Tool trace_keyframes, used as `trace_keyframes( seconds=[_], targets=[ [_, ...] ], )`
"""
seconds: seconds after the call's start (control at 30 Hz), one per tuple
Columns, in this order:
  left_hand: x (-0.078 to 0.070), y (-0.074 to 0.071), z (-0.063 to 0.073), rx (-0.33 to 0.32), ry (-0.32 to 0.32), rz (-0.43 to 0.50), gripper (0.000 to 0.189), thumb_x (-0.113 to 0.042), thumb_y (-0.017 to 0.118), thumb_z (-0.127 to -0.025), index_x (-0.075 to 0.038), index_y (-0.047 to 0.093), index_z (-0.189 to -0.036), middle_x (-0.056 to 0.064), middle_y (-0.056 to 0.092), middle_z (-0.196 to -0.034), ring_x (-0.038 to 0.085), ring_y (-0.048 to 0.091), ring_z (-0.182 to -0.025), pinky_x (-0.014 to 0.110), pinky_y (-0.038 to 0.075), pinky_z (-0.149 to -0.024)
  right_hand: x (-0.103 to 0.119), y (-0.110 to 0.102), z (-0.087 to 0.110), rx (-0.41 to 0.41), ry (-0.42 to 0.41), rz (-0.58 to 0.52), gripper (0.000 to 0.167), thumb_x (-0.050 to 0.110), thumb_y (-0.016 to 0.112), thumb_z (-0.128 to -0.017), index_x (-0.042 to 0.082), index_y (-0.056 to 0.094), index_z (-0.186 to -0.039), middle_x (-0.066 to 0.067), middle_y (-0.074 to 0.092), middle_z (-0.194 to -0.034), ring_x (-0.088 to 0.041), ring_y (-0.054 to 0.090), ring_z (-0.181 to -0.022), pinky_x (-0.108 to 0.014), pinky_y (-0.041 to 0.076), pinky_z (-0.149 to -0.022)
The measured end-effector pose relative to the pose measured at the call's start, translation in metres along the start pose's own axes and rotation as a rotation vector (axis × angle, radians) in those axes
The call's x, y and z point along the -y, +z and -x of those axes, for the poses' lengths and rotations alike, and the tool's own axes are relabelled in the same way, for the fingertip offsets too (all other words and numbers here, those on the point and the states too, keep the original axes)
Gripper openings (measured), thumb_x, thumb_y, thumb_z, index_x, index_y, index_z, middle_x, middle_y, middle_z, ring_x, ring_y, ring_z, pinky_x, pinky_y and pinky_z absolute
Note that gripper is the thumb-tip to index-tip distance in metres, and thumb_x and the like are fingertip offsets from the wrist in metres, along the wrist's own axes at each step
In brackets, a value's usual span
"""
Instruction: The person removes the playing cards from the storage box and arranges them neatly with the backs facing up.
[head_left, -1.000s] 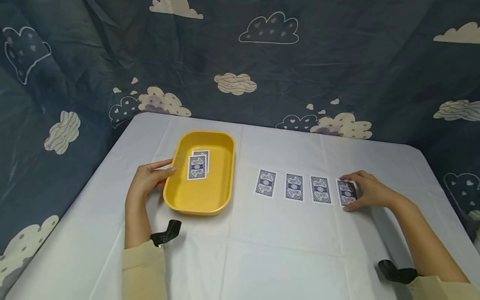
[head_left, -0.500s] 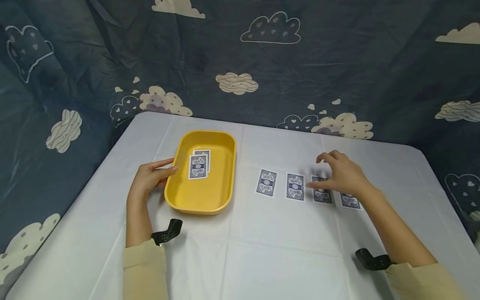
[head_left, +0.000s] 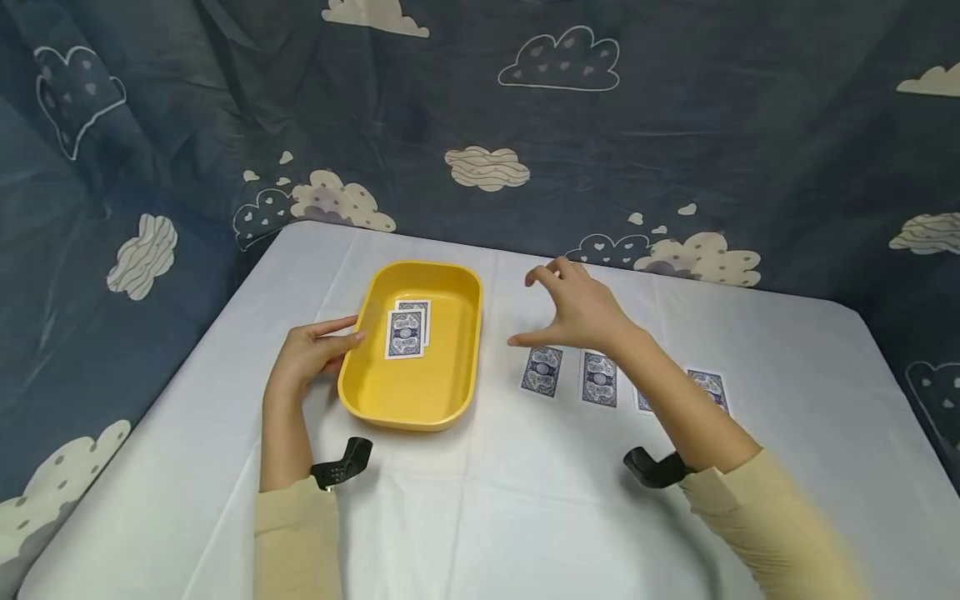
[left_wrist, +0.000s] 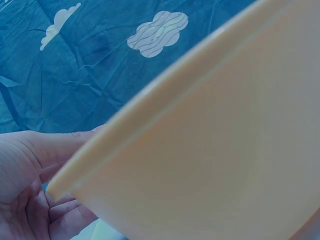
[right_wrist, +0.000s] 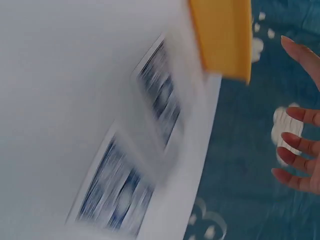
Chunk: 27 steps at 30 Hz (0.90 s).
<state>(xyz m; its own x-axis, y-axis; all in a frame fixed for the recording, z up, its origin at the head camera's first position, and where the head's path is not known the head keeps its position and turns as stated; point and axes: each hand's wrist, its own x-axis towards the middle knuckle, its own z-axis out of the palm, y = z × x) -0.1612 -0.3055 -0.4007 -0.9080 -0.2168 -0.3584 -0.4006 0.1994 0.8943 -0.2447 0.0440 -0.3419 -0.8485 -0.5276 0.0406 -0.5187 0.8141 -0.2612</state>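
My left hand (head_left: pixel 315 354) grips the left rim of a yellow tray (head_left: pixel 408 400), thumb over the edge and the other fingers outside it. In the left wrist view the tray wall (left_wrist: pixel 200 135) fills much of the picture. Two overlapping playing cards (head_left: pixel 405 335), patterned backs up, lie in the tray. My right hand (head_left: pixel 581 308) hovers above the row of cards with thumb and fingers spread apart, holding nothing. Nearest below it is the leftmost card (head_left: pixel 542 372); beside that lies another card (head_left: pixel 599 382). My right forearm partly covers a third card (head_left: pixel 642 402).
The rightmost card (head_left: pixel 708 387) of the row lies face down, partly behind my forearm. A white cloth covers the table (head_left: pixel 510 533). Behind it hangs a dark curtain (head_left: pixel 420 108) with a cloud pattern.
My right hand has left the rightmost card and swept left along the row to above the leftmost one. The cards stay where they were. My left hand keeps its grip on the tray.
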Motion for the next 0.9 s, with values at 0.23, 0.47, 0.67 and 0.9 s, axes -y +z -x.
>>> trace_keyframes(
  seconds=[0.23, 0.47, 0.67, 0.9],
  targets=[
    [-0.005, -0.001, 0.004, -0.007, -0.012, -0.019, 0.056, -0.028, 0.073, -0.08, -0.012, 0.055, -0.13, -0.005, 0.068, -0.088, 0.008, 0.067, -0.076, 0.02, 0.053, -0.066, 0.054, 0.012, -0.031, 0.027, -0.134, 0.004, 0.084, 0.069, 0.073, -0.056, 0.021, 0.051, -0.121, -0.005, 0.046, -0.12, -0.024, 0.045, -0.099, -0.041, 0.048, -0.075],
    [-0.005, 0.0, 0.002, -0.017, -0.032, -0.027, 0.054, -0.029, 0.072, -0.08, -0.014, 0.056, -0.129, 0.011, 0.066, -0.11, 0.008, 0.067, -0.077, 0.021, 0.054, -0.067, 0.093, 0.04, -0.056, 0.07, -0.229, 0.021, 0.087, 0.07, 0.071, -0.057, 0.018, 0.05, -0.124, -0.008, 0.044, -0.119, -0.025, 0.044, -0.102, -0.04, 0.047, -0.079],
    [-0.005, 0.0, 0.0, -0.012, -0.032, -0.008, 0.054, -0.03, 0.073, -0.079, -0.014, 0.057, -0.128, 0.007, 0.068, -0.104, 0.006, 0.067, -0.074, 0.021, 0.054, -0.066, 0.113, 0.063, -0.079, 0.145, -0.199, 0.052, 0.089, 0.074, 0.069, -0.057, 0.021, 0.049, -0.126, -0.006, 0.045, -0.117, -0.023, 0.045, -0.101, -0.036, 0.046, -0.079],
    [-0.003, 0.001, 0.001, -0.033, -0.036, -0.007, 0.053, -0.03, 0.074, -0.078, -0.014, 0.059, -0.126, -0.002, 0.069, -0.09, 0.007, 0.066, -0.071, 0.023, 0.053, -0.064, 0.123, 0.083, -0.094, 0.266, -0.19, 0.125, 0.094, 0.071, 0.071, -0.057, 0.025, 0.042, -0.133, -0.007, 0.043, -0.123, -0.024, 0.04, -0.11, -0.039, 0.043, -0.086]
  ],
)
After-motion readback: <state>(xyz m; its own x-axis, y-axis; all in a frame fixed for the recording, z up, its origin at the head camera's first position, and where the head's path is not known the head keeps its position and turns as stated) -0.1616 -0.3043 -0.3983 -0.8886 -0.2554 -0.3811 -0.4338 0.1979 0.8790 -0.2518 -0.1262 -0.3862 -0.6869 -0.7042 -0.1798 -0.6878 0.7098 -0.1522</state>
